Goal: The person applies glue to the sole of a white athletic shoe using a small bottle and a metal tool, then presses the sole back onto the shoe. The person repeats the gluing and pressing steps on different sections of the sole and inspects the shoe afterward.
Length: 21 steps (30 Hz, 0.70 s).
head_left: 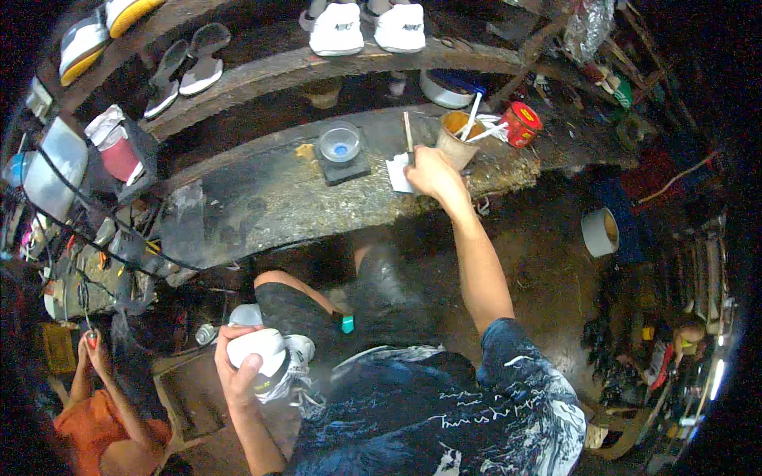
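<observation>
- Head view: left hand curled around one rounded white object.
- Right hand bent at one white piece, grip unclear.
- Two white sneakers shelved.

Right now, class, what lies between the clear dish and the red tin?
The head view shows, left to right, a white piece, a thin stick, the right hand and a beige cup.

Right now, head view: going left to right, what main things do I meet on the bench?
Clear round bowl → flat white piece → beige bucket → red tin.
</observation>
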### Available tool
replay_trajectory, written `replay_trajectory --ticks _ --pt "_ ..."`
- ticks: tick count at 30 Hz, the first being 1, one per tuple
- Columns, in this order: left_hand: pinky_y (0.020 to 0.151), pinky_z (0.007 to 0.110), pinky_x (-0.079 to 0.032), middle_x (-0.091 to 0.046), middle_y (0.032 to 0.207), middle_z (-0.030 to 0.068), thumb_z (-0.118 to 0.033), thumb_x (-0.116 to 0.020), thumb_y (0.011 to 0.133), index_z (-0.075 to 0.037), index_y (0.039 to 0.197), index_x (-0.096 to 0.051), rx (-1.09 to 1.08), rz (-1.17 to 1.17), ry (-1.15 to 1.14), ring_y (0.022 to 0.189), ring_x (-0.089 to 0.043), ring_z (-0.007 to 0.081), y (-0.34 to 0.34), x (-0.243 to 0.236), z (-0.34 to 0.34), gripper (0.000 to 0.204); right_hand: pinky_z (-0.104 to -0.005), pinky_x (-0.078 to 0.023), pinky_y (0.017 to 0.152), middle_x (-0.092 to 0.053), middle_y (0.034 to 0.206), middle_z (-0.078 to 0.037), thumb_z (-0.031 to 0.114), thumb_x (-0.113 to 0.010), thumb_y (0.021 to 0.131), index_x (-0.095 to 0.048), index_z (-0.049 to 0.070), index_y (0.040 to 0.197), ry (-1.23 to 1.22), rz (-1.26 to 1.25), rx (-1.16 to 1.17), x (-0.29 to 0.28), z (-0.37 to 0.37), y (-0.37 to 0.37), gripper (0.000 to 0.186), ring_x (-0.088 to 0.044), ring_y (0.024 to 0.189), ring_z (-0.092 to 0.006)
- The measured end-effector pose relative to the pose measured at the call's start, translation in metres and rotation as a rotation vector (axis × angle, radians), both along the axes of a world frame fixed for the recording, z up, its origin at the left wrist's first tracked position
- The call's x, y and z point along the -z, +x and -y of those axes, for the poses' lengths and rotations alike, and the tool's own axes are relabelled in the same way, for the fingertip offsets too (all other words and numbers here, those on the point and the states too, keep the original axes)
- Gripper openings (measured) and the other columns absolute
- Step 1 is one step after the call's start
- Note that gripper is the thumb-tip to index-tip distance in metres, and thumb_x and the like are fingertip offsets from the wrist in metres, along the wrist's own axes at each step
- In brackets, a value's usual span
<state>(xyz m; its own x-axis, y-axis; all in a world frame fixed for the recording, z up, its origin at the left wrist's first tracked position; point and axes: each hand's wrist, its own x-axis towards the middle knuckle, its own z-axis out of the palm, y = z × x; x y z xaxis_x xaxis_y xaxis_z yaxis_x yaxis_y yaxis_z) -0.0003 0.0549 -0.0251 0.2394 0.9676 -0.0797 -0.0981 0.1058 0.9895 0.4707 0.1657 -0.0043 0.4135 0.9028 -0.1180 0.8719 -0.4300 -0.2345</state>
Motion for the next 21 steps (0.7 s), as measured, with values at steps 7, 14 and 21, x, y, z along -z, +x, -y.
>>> replay_trajectory --ticks 7,14,21 --pt "0.099 0.040 -0.054 -0.069 0.114 0.0164 -0.042 -0.089 0.077 0.001 0.114 -0.063 -0.029 0.007 -0.009 0.109 -0.068 0.0256 0.003 0.001 0.000 0.063 -0.0515 -0.062 0.091 -0.071 0.113 -0.031 0.024 -0.070 0.095 -0.057 -0.009 0.126 0.606 0.157 0.035 0.021 -0.077 0.001 0.047 -0.074 0.104 -0.0466" --pt "0.101 0.040 -0.054 -0.070 0.115 0.0153 -0.037 -0.089 0.078 0.002 0.116 -0.063 -0.006 -0.012 -0.023 0.114 -0.070 0.0277 -0.004 -0.003 0.004 0.060 -0.0487 -0.056 0.106 -0.073 0.124 -0.029 0.027 -0.076 0.084 -0.073 -0.007 0.113 0.560 -0.064 0.517 0.061 -0.223 0.089 0.044 -0.070 0.119 -0.0427" --pt "0.099 0.040 -0.056 -0.072 0.116 0.0173 -0.037 -0.088 0.076 0.002 0.116 -0.063 -0.048 0.015 -0.028 0.112 -0.071 0.0267 -0.005 0.001 -0.001 0.061 -0.0526 -0.055 0.103 -0.073 0.115 -0.035 0.014 -0.076 0.086 -0.070 -0.011 0.110 0.904 -0.255 0.719 0.066 -0.200 0.077 0.035 -0.071 0.113 -0.0500"
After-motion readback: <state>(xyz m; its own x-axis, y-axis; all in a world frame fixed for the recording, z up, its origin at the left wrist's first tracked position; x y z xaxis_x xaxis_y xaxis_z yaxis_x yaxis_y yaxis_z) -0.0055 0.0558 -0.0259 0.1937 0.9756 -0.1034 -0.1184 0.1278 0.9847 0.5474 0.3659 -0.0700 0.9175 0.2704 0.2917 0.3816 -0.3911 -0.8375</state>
